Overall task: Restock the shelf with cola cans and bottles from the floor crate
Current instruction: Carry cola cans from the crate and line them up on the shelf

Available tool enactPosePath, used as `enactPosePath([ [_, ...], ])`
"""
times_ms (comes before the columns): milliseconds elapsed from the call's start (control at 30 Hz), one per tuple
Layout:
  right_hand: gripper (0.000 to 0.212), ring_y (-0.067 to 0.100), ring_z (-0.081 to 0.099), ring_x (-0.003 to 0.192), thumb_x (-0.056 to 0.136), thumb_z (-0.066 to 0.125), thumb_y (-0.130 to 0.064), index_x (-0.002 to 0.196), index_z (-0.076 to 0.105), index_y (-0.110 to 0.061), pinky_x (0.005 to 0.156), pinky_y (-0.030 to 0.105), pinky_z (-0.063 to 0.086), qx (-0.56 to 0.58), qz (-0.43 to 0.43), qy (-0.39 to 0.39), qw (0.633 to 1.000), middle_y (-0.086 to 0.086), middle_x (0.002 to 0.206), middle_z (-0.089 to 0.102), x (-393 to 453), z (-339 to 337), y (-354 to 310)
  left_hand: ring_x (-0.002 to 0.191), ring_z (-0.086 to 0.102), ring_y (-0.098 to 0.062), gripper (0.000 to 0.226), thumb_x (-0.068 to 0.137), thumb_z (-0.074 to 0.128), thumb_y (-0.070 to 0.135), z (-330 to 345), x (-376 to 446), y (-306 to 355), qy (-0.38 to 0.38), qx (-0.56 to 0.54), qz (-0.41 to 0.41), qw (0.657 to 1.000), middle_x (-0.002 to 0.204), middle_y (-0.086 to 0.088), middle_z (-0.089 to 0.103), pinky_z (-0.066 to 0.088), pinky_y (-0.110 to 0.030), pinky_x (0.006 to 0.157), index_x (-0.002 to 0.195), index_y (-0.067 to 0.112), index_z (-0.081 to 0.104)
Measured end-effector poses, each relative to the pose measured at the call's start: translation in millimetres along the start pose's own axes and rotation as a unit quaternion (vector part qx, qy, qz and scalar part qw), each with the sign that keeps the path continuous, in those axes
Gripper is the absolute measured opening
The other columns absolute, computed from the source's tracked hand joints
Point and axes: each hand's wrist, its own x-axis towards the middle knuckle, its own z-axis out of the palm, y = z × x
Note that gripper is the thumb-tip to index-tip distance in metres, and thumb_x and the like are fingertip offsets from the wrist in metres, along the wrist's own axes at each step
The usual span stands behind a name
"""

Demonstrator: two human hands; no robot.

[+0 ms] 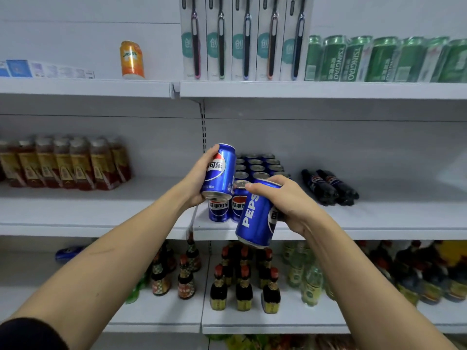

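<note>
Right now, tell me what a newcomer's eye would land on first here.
Two shiny blue metal cola cans, mid-frame: the left hand grips the upright blue cola can, the right hand the tilted blue cola can, before the white middle shelf. Behind them stands a block of matching blue cans, with two dark plastic cola bottles lying to its right. Up on the top shelf, a lone orange soda can stands out.

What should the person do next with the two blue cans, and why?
Probably set the left hand's can down atop the front cans of the block on the middle shelf; it hovers upright just above them, while the right hand's can is tilted, out front.
</note>
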Motion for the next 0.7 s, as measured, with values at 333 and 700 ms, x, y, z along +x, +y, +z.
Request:
enactPosePath([
  [333,0.020,0.024,0.067,0.064,0.082,0.075,-0.024,0.095,0.064,-0.013,0.076,0.045,0.056,0.157,0.153,0.039,0.975,0.008,0.071,0.073,8,-46,8,0.100,0.069,-0.025,0.055,0.075,0.085,0.033,33,24,-2,-0.011,0.162,0.069,0.984,0.117,-0.010,0.069,0.056,-0.043,0.088,0.119,0.019,0.057],
  [700,0.020,0.022,0.060,0.062,0.081,0.074,-0.011,0.090,0.058,-0.005,0.060,0.032,0.051,0.004,0.075,0.166,0.983,0.014,0.081,0.065,43,-80,-10,0.098,0.065,-0.012,0.064,0.068,0.090,0.037,79,59,2,-0.046,0.494,0.128,0.859,0.116,0.003,0.067,0.052,-0.023,0.075,0.124,0.022,0.061],
])
